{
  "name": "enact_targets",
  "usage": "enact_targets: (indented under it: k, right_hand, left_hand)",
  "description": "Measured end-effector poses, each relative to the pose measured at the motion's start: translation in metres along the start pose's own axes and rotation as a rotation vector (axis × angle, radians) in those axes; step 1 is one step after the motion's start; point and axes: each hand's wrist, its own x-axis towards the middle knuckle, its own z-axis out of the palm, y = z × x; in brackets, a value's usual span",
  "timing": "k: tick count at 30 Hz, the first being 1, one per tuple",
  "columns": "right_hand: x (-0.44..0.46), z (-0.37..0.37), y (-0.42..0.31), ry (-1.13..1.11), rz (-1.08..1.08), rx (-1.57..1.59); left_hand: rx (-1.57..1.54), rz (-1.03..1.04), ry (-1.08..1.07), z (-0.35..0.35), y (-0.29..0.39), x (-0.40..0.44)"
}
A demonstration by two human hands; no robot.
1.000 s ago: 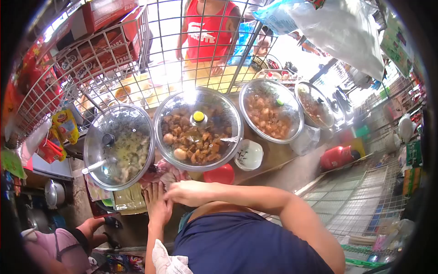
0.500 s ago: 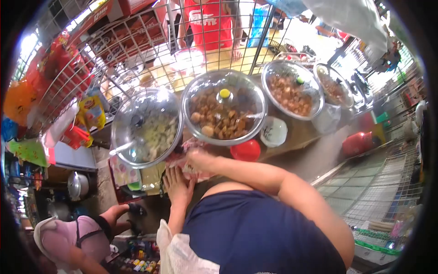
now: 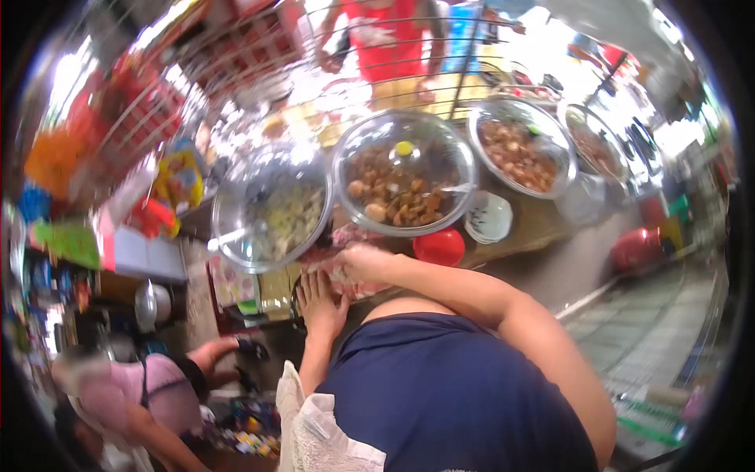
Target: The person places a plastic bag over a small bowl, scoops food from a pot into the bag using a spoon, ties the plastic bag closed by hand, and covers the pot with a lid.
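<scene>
My left hand (image 3: 321, 303) lies flat with its fingers stretched out near the table's front edge. My right hand (image 3: 363, 263) is just beside it, fingers curled in, and whatever it grips is hidden. Under and around the hands is a pink and white patterned material (image 3: 355, 289), too blurred to name. Right behind them stand a clear-lidded bowl of pale food (image 3: 287, 216) and a clear-lidded bowl of brown chunks and eggs (image 3: 393, 193). A red bowl (image 3: 439, 248) sits to the right of my right hand.
A white bowl (image 3: 488, 218) and more lidded food bowls (image 3: 519, 153) line the table to the right. A wire grille (image 3: 314, 47) rises behind, with a person in a red shirt (image 3: 385, 39) beyond it. Another person in pink (image 3: 130, 393) bends down at lower left.
The whole view has shifted, so the bowls and hands appear farther right and slightly higher. My hands keep nearly the same place on the table. The person in pink has changed posture.
</scene>
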Motion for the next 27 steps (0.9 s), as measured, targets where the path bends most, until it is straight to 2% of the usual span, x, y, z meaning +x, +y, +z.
enact_targets:
  k: [1,3,5,7,8,9,10,11,13,15,17,21,23,25,27]
  right_hand:
    - [-0.005,-0.008,-0.007,-0.043,-0.038,-0.049]
    - [-0.018,-0.039,-0.039,-0.155,-0.007,-0.049]
    - [-0.029,-0.033,-0.031,-0.107,0.013,-0.106]
    - [-0.030,-0.024,-0.019,-0.072,-0.033,-0.115]
    - [-0.032,-0.018,-0.016,-0.051,-0.048,-0.116]
    - [-0.032,-0.016,-0.018,-0.064,-0.053,-0.113]
    - [-0.031,-0.018,-0.020,-0.072,-0.057,-0.113]
    - [-0.030,-0.022,-0.020,-0.075,-0.059,-0.117]
    - [-0.030,-0.014,-0.007,0.068,-0.127,-0.030]
    - [-0.035,-0.007,-0.004,0.139,-0.118,-0.009]
    - [-0.039,0.002,-0.005,0.268,-0.139,0.009]
    - [-0.043,0.007,-0.007,0.310,-0.113,-0.016]
    - [-0.039,0.003,-0.004,0.342,-0.131,-0.066]
    - [-0.038,0.008,-0.003,0.369,-0.162,-0.076]
    - [-0.039,0.003,-0.012,0.388,-0.150,-0.036]
  left_hand:
    - [0.033,0.047,0.113,-0.016,0.007,-0.001]
    - [-0.479,-0.032,-0.101,-0.061,0.006,0.012]
    - [-0.302,0.199,0.410,-0.097,-0.002,0.047]
    - [-0.131,0.045,0.449,-0.143,-0.013,0.103]
    - [-0.016,0.104,0.521,-0.151,-0.034,0.142]
    - [0.025,0.074,0.537,-0.145,-0.052,0.174]
    - [0.107,-0.027,0.439,-0.145,-0.056,0.195]
    - [0.170,-0.038,0.381,-0.142,-0.063,0.209]
    - [0.285,-0.048,0.258,-0.134,-0.070,0.233]
    - [0.179,0.036,0.227,-0.120,-0.083,0.248]
    - [0.121,0.089,0.292,-0.124,-0.082,0.245]
    - [0.040,0.177,0.299,-0.174,-0.073,0.223]
    - [-0.084,0.268,0.424,-0.210,-0.069,0.199]
    - [-0.177,0.123,0.364,-0.250,-0.062,0.161]
    - [-0.201,0.097,0.420,-0.278,-0.065,0.120]
